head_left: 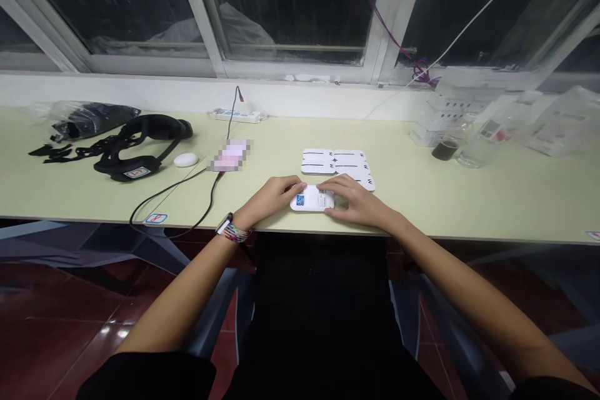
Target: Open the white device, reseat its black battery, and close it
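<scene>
The white packet (312, 199) lies near the front edge of the desk (445, 212), so a careless pull toward the body could tip it off. The left hand (272, 197), partly curled, touches its upper left corner, its grip unclear; the right hand (359, 205), half open, holds its right end between thumb and fingers, just below white cards (319, 162).

We record both forearms angling inward from the lower corners to mid-frame. Left hand (276, 195): palm down, thumb and fingers reaching right; wrist bent. Right hand (354, 201): reaching left, thumb apart from the curved fingers. Our hands stand apart, fingertips facing.
</scene>
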A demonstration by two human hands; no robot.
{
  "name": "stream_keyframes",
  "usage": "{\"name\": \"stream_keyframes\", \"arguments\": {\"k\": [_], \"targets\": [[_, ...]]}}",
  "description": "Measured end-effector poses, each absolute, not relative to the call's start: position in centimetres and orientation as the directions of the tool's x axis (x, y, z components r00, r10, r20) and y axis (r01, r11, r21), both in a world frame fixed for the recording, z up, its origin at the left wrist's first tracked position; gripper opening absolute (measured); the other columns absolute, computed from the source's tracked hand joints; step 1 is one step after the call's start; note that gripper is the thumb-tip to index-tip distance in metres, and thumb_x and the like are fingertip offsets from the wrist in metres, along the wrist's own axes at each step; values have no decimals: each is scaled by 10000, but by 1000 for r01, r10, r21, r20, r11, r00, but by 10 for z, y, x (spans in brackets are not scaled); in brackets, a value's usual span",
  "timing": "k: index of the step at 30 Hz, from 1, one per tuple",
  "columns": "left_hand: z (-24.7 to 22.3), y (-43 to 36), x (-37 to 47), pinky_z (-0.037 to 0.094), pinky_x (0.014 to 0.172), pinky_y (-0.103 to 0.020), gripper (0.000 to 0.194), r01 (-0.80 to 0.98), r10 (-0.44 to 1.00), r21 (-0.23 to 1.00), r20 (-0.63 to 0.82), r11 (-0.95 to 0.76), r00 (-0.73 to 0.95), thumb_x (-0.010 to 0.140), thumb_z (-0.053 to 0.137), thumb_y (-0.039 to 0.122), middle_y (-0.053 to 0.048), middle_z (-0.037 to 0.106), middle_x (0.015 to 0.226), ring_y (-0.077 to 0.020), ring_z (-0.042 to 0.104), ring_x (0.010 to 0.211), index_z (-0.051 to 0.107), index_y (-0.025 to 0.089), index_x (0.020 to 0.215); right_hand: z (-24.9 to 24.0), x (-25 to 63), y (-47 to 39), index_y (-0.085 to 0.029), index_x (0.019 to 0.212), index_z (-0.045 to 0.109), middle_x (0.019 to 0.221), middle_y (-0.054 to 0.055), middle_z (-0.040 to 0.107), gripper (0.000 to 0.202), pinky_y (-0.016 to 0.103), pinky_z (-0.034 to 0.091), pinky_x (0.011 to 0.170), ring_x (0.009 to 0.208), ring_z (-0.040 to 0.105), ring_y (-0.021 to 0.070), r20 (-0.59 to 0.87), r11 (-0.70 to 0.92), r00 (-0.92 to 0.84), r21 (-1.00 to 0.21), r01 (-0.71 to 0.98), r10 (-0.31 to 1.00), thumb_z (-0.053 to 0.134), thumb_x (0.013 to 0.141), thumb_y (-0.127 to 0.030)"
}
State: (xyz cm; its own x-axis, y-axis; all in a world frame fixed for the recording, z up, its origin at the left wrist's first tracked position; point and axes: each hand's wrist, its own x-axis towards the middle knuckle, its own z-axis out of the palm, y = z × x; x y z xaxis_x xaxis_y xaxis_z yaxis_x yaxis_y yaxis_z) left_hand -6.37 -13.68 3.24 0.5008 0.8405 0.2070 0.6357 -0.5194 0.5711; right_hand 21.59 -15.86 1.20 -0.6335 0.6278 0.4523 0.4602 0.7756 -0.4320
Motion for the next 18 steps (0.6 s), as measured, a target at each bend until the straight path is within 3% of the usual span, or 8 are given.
{"name": "stream_keyframes", "arguments": {"k": [4,9,12,15,18], "targets": [[29,-135,-65,413,686,-346,439,683,843,513,177,-519,508,1119,486,530,-13,735,806,-224,654,747,723,238,893,10,222,-159,-301,1493,687,1376,103,727,508,630,530,1144,1369,566,353,405,774,-665,-424,471,627,736,993,-379],[31,-138,-65,457,712,-366,346,753,866,432,187,-496,464,1094,542,518,-28,735,823,-254,675,776,746,253,1006,13,220,-162,-283,1445,729,1363,115,725,432,622,525,1143,1339,563,354,384,787,-689,-355,505,615,693,1020,-350],[33,-144,-65,546,914,-426,303,706,811,398,287,-586,510,1062,609,520,-69,745,1036,-299,705,1016,752,266,1141,15,220,-161,-300,1439,732,1343,113,726,406,629,536,1125,1321,567,354,373,790,-698,-350,504,611,677,1043,-375],[29,-151,-61,514,1135,-474,406,566,721,458,315,-685,618,1004,717,533,-87,690,1355,-327,625,1321,704,306,1340,18,226,-158,-318,1422,734,1382,108,714,388,643,529,1133,1357,557,354,401,812,-708,-342,473,581,687,1038,-345],[21,-153,-57,505,1162,-484,491,501,698,520,303,-692,650,972,772,495,-86,682,1401,-319,621,1343,652,308,1410,21,234,-157,-302,1303,777,1385,102,723,310,615,546,1118,1344,590,340,457,845,-711,-312,434,534,681,1015,-239]]}}
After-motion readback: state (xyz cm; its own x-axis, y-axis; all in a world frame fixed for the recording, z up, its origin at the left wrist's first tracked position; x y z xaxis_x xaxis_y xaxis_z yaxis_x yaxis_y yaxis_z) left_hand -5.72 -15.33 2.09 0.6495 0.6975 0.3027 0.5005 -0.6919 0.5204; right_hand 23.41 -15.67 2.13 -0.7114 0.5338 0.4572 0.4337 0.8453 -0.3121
